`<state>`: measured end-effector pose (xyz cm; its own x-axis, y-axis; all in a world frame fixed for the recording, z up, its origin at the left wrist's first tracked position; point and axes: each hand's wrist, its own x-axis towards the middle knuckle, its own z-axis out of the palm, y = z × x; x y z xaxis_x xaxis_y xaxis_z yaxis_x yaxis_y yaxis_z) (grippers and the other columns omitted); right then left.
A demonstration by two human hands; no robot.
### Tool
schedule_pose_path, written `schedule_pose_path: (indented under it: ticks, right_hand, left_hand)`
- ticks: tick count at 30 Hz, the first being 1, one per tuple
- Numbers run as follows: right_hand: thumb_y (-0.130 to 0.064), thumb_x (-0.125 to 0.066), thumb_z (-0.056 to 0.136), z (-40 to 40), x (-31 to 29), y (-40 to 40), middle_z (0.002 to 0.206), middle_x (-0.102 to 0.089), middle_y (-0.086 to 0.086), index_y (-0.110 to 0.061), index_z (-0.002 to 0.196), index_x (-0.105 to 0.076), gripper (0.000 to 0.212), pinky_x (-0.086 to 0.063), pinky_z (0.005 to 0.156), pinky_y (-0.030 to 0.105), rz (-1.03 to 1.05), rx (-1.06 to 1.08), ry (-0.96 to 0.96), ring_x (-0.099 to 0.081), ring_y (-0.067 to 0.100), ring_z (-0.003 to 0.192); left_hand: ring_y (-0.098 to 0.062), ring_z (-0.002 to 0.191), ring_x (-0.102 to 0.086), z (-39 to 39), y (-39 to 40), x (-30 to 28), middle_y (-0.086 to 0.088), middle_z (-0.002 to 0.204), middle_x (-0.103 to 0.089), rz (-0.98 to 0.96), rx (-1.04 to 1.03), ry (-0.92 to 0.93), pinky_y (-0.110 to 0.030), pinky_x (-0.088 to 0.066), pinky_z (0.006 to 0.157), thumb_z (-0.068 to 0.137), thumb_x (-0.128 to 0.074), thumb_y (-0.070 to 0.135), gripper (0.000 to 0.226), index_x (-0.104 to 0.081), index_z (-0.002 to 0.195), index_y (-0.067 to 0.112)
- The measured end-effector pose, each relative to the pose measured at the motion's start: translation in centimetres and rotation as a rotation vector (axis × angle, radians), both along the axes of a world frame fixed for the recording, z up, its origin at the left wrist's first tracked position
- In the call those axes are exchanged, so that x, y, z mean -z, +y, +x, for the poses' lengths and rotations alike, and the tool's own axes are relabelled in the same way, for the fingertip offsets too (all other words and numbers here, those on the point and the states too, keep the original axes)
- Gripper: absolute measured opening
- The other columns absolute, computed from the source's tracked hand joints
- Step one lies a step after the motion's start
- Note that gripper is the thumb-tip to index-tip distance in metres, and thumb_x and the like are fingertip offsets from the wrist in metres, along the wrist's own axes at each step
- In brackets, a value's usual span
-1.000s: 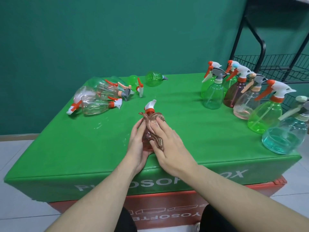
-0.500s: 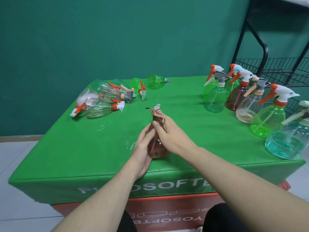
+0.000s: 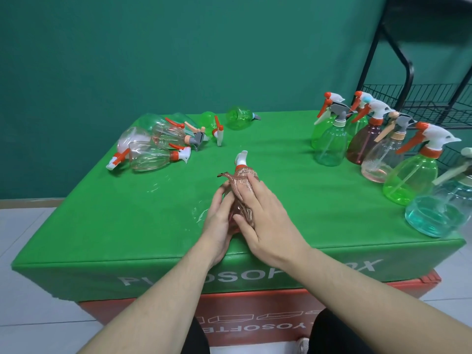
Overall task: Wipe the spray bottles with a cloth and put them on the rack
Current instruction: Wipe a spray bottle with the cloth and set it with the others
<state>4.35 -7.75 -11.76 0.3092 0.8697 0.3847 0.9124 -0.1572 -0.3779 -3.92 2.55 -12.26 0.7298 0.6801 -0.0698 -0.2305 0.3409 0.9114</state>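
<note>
Held bottle: a pinkish spray bottle [image 3: 236, 215] stood near the middle of the table's front edge, between both hands, its white nozzle [image 3: 241, 158] pointing away from the person.
Cloth: a brownish cloth [image 3: 241, 185] was wrapped over the bottle's shoulder and far side, one corner sticking out to the left.
Left hand: the left hand [image 3: 217, 226] cupped the bottle's left side, fingers curled round it.
Right hand: the right hand [image 3: 265, 221] lay over the cloth, fingers pressing it against the bottle and thumb hooked round the near side.
Table: a green-covered table [image 3: 102, 226] carried everything; white lettering ran along its front face.
Back left corner: a heap of bottles lying down [image 3: 153, 146], clear and green, with orange triggers.
Back edge: one green bottle [image 3: 240, 117] lay on its side, just right of the heap.
Right edge: a row of upright bottles [image 3: 370, 144], green, dark red, clear and blue, ran from the back right corner to the front right corner.
Rack: a black wire rack [image 3: 421, 98] stood behind the table's back right corner.
</note>
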Motion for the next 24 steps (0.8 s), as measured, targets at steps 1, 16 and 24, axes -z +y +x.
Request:
schedule_pose_path:
  ticks: [1,16,24]
  right_hand:
    - [-0.057,-0.021,0.101,-0.2,0.1,-0.4,0.171,0.001,-0.002,-0.026,0.163,-0.012,0.070,-0.017,0.124,0.053,-0.017,0.003,-0.001,0.001,0.019,0.157]
    - [-0.052,-0.015,0.099,-1.4,-0.3,0.2,0.171,-0.005,-0.002,-0.027,0.163,-0.014,0.068,-0.014,0.125,0.051,0.022,0.050,0.089,-0.001,0.018,0.157]
    - [-0.052,-0.013,0.095,-0.1,-2.6,3.7,0.168,-0.020,0.004,-0.022,0.159,-0.029,0.072,-0.017,0.125,0.041,-0.006,0.070,0.126,-0.017,0.022,0.154]
  left_hand:
    - [-0.015,0.109,-0.072,0.0,0.0,0.0,-0.001,0.121,-0.076,-0.001,-0.007,0.005,-0.036,-0.055,0.092,0.104,-0.053,0.032,0.038,-0.055,0.140,0.023]
    - [-0.016,0.110,-0.072,0.1,0.4,0.3,-0.003,0.126,-0.073,-0.060,-0.042,-0.055,-0.027,-0.060,0.078,0.088,-0.063,0.042,0.066,-0.049,0.150,0.024]
    - [-0.013,0.109,-0.072,-0.2,0.3,-0.2,0.008,0.127,-0.073,0.005,0.033,-0.014,-0.036,-0.060,0.064,0.093,-0.052,0.051,0.055,-0.049,0.146,0.037]
